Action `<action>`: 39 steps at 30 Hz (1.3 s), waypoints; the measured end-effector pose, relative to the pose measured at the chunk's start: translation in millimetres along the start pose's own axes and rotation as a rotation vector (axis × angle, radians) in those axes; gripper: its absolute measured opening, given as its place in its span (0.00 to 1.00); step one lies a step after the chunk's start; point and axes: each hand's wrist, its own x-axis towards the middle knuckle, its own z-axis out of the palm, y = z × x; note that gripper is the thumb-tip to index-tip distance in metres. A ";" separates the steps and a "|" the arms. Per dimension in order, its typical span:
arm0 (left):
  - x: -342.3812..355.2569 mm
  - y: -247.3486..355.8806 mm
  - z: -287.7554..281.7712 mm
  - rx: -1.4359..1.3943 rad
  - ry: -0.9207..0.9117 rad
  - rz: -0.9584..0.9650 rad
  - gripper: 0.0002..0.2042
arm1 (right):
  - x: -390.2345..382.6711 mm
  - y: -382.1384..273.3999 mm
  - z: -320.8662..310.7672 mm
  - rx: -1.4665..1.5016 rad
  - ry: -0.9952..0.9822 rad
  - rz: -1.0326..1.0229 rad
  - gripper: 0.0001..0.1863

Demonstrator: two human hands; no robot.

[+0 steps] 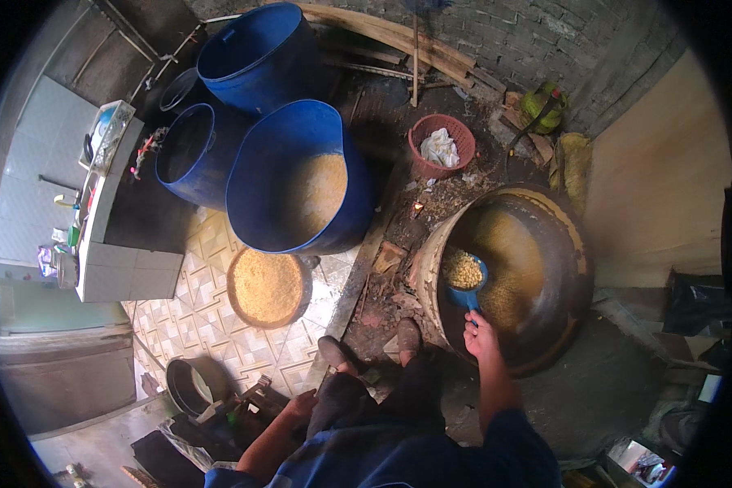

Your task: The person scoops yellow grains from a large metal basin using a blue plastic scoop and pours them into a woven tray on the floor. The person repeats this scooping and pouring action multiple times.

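Note:
My right hand (480,333) grips the handle of a blue scoop (466,281) filled with yellow beans, held over the near left rim of a large dark wok (573,252). The wok holds cloudy liquid with more yellow beans under it. My left hand (302,402) rests on my left knee, fingers loose, holding nothing. A round woven tray (267,286) heaped with yellow grain lies on the tiled floor to the left of my feet.
A big blue barrel (297,175) with soaked yellow beans stands behind the tray, with two more blue barrels (260,53) further back. A red basket (442,145) with white cloth sits by the brick wall. A white tiled counter (110,244) is at left, a dark pan (193,384) near my left knee.

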 end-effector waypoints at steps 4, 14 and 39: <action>1.3 -8.4 -3.2 -0.191 0.072 -0.018 0.19 | -49.4 -13.7 17.0 0.093 -0.049 -0.042 0.10; -4.9 -4.2 -31.8 -0.120 0.181 -0.090 0.15 | -140.1 -33.1 73.6 -0.027 -0.148 -0.224 0.05; -125.9 -50.5 73.9 -1.292 0.465 -0.698 0.27 | -77.0 282.3 369.0 -1.223 -0.524 0.122 0.10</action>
